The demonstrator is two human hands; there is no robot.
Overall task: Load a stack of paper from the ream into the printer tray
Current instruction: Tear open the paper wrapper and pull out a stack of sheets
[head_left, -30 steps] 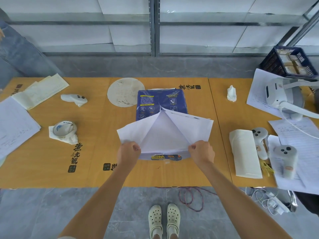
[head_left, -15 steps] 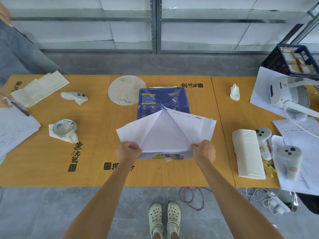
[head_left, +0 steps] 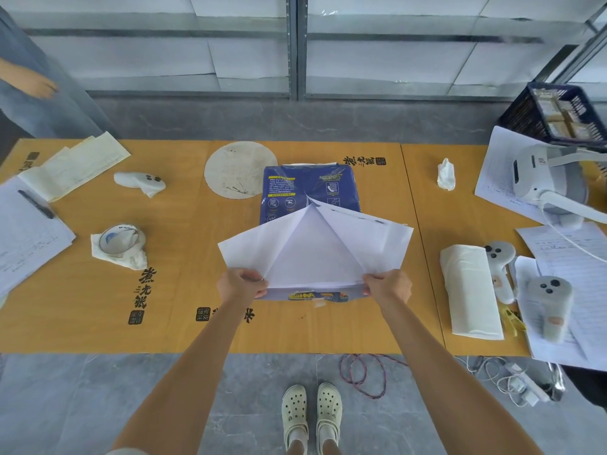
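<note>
A blue-wrapped ream of paper (head_left: 308,188) lies flat on the orange table (head_left: 184,290), its near end torn open. The wrapper's white inner flaps (head_left: 315,251) are spread apart into a wide triangle over the near half. My left hand (head_left: 241,285) pinches the left flap's near corner. My right hand (head_left: 389,285) pinches the right flap's near corner. White sheet edges show between my hands, just above the wrapper's yellow label. No printer or tray is in view.
Left of the ream lie a round paper disc (head_left: 239,169), a wrapped controller (head_left: 139,182), a small bowl on tissue (head_left: 120,241) and papers with a pen (head_left: 29,224). Right: a folded towel (head_left: 469,290), controllers (head_left: 499,257), a headset (head_left: 542,178), forms, a dark crate (head_left: 558,113). Cables lie on the floor.
Both hands keep hold of the flaps and have barely shifted. The camera tilted slightly. At far left a pen came into view on the papers, and a person's hand shows at the edge.
</note>
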